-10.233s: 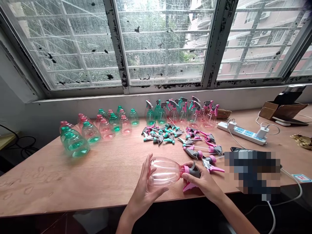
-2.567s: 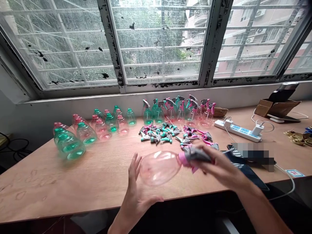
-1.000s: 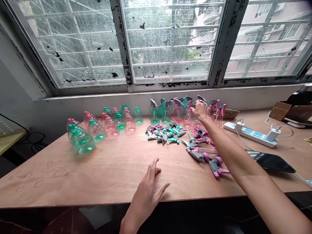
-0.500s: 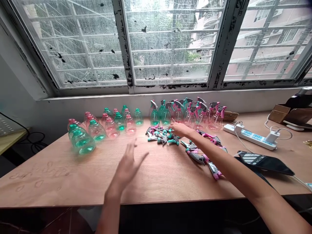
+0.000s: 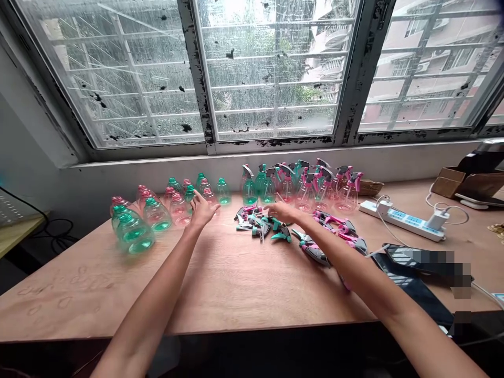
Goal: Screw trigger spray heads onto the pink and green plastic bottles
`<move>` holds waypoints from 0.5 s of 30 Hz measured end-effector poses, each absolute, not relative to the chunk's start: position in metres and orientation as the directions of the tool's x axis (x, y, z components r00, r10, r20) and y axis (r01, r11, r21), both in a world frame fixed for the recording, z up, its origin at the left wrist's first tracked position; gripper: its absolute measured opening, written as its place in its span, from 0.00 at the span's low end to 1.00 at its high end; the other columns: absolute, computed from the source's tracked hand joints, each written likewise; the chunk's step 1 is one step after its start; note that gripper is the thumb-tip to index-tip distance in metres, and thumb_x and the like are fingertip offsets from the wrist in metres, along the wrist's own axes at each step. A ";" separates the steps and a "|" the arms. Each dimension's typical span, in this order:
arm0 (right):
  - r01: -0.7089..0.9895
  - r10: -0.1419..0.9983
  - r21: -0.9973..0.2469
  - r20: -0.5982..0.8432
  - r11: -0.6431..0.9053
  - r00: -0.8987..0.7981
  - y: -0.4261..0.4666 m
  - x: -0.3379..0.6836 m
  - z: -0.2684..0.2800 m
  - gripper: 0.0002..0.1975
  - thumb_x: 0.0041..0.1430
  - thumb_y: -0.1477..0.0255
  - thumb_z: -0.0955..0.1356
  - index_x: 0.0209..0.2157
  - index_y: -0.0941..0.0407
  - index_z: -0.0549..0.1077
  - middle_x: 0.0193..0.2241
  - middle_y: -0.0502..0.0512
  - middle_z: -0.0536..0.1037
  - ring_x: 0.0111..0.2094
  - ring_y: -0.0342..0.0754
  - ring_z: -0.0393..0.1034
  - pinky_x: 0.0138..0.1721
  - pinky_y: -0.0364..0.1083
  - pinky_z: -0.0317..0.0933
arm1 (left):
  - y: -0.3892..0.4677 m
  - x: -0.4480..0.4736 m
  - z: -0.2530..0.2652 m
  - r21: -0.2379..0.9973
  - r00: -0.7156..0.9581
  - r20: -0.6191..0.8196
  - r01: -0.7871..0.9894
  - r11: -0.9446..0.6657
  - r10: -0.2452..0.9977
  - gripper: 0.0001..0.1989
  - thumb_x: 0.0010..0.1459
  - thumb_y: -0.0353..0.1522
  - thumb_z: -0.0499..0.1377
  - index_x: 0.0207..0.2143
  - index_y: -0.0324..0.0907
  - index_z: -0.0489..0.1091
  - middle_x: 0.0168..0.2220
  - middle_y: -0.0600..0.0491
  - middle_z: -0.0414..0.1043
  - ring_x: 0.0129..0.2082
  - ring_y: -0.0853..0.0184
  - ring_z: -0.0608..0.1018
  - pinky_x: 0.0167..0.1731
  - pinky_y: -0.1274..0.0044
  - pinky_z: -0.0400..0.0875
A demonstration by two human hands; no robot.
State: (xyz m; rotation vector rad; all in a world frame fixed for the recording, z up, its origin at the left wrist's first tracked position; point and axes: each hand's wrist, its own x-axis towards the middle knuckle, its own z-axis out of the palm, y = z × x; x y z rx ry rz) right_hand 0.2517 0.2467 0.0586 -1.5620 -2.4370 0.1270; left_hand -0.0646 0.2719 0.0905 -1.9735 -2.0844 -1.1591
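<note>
My left hand (image 5: 202,211) reaches over the bottles with its fingers apart and nothing in it. Its fingertips are close to a green spray bottle (image 5: 189,192) and a pink spray bottle (image 5: 208,196), both without tops; whether they touch is unclear. My right hand (image 5: 280,211) is at the back of a heap of loose trigger spray heads (image 5: 258,223), its fingers curled down. What those fingers grip, if anything, is hidden. A black-and-teal spray head (image 5: 281,234) lies just below them. More pink-and-grey spray heads (image 5: 315,252) lie partly under my right forearm.
Topless bottles (image 5: 136,231) stand in a group at left. Bottles with spray heads (image 5: 325,191) stand along the wall. A white power strip (image 5: 401,220), dark phone-like devices (image 5: 417,262) and a brown box (image 5: 452,184) are at right. The table's front edge (image 5: 252,329) runs below my arms.
My left hand has moved forward from the table's middle to the topless bottles. My right hand has shifted slightly left over the heap, and some spray heads there have moved.
</note>
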 end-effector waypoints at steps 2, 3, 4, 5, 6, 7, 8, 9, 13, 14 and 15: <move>0.888 0.910 -0.211 0.168 0.409 -0.379 0.252 0.246 0.063 0.16 0.73 0.66 0.71 0.58 0.54 0.75 0.58 0.60 0.77 0.52 0.56 0.78 0.52 0.58 0.75 | 0.280 -0.061 0.087 0.462 -0.202 0.489 0.885 -0.056 0.849 0.21 0.69 0.38 0.64 0.61 0.41 0.71 0.61 0.43 0.72 0.56 0.53 0.79 0.54 0.57 0.78; 0.892 0.913 -0.211 0.172 0.400 -0.369 0.255 0.242 0.065 0.16 0.73 0.66 0.71 0.59 0.54 0.75 0.59 0.61 0.77 0.52 0.56 0.77 0.52 0.59 0.75 | 0.284 -0.058 0.086 0.459 -0.209 0.478 0.888 -0.040 0.853 0.21 0.69 0.38 0.64 0.61 0.40 0.71 0.61 0.43 0.73 0.56 0.54 0.79 0.54 0.57 0.78; 0.896 0.916 -0.208 0.174 0.392 -0.360 0.259 0.238 0.066 0.16 0.73 0.66 0.71 0.59 0.54 0.75 0.59 0.61 0.77 0.52 0.56 0.77 0.52 0.59 0.75 | 0.286 -0.056 0.085 0.458 -0.215 0.466 0.889 -0.025 0.858 0.21 0.69 0.38 0.64 0.61 0.40 0.71 0.61 0.43 0.73 0.56 0.54 0.79 0.54 0.57 0.78; 0.900 0.919 -0.204 0.173 0.384 -0.353 0.263 0.233 0.066 0.16 0.73 0.66 0.71 0.59 0.54 0.75 0.59 0.61 0.77 0.53 0.56 0.77 0.52 0.59 0.75 | 0.288 -0.053 0.084 0.459 -0.222 0.454 0.888 -0.012 0.863 0.21 0.69 0.38 0.64 0.61 0.40 0.71 0.61 0.42 0.73 0.55 0.54 0.80 0.53 0.58 0.78; 0.905 0.923 -0.199 0.167 0.377 -0.348 0.266 0.228 0.066 0.17 0.73 0.66 0.71 0.59 0.54 0.74 0.59 0.61 0.77 0.53 0.56 0.77 0.52 0.59 0.75 | 0.288 -0.051 0.083 0.461 -0.228 0.444 0.887 -0.003 0.867 0.21 0.69 0.38 0.64 0.61 0.40 0.71 0.60 0.42 0.73 0.55 0.54 0.80 0.53 0.58 0.79; 0.908 0.925 -0.194 0.159 0.372 -0.345 0.270 0.222 0.065 0.17 0.73 0.66 0.71 0.59 0.55 0.74 0.59 0.61 0.77 0.52 0.56 0.77 0.52 0.59 0.75 | 0.287 -0.049 0.082 0.464 -0.230 0.434 0.886 0.003 0.871 0.21 0.69 0.38 0.64 0.61 0.40 0.71 0.60 0.42 0.73 0.55 0.54 0.80 0.53 0.58 0.79; 0.909 0.927 -0.191 0.148 0.370 -0.346 0.273 0.217 0.064 0.17 0.73 0.66 0.71 0.59 0.55 0.74 0.58 0.61 0.77 0.52 0.57 0.78 0.52 0.59 0.75 | 0.286 -0.047 0.081 0.468 -0.229 0.426 0.884 0.004 0.875 0.21 0.70 0.38 0.64 0.61 0.40 0.71 0.60 0.43 0.73 0.54 0.54 0.80 0.52 0.58 0.79; 0.909 0.927 -0.188 0.136 0.372 -0.351 0.275 0.211 0.062 0.17 0.73 0.66 0.72 0.59 0.55 0.74 0.58 0.61 0.77 0.52 0.56 0.78 0.52 0.59 0.75 | 0.283 -0.045 0.081 0.472 -0.224 0.418 0.881 0.000 0.881 0.21 0.70 0.38 0.64 0.60 0.40 0.71 0.60 0.43 0.74 0.54 0.55 0.80 0.52 0.59 0.79; 0.898 0.914 -0.176 0.109 0.404 -0.390 0.274 0.192 0.062 0.17 0.73 0.66 0.72 0.59 0.55 0.74 0.57 0.60 0.78 0.51 0.56 0.78 0.51 0.58 0.76 | 0.266 -0.044 0.089 0.498 -0.174 0.414 0.865 -0.062 0.894 0.20 0.70 0.38 0.64 0.60 0.41 0.71 0.60 0.44 0.74 0.54 0.55 0.80 0.52 0.59 0.79; 0.894 0.909 -0.172 0.110 0.415 -0.401 0.271 0.188 0.064 0.17 0.73 0.66 0.72 0.59 0.55 0.74 0.58 0.60 0.78 0.51 0.56 0.78 0.51 0.59 0.76 | 0.260 -0.044 0.094 0.508 -0.165 0.424 0.858 -0.083 0.891 0.21 0.70 0.38 0.64 0.61 0.41 0.71 0.60 0.44 0.73 0.54 0.55 0.80 0.52 0.58 0.79; 0.889 0.904 -0.167 0.113 0.427 -0.413 0.268 0.185 0.068 0.17 0.73 0.66 0.72 0.59 0.55 0.74 0.58 0.60 0.77 0.52 0.56 0.78 0.51 0.59 0.76 | 0.255 -0.044 0.100 0.520 -0.157 0.436 0.848 -0.106 0.886 0.21 0.70 0.38 0.64 0.61 0.41 0.71 0.61 0.43 0.73 0.55 0.54 0.80 0.53 0.58 0.78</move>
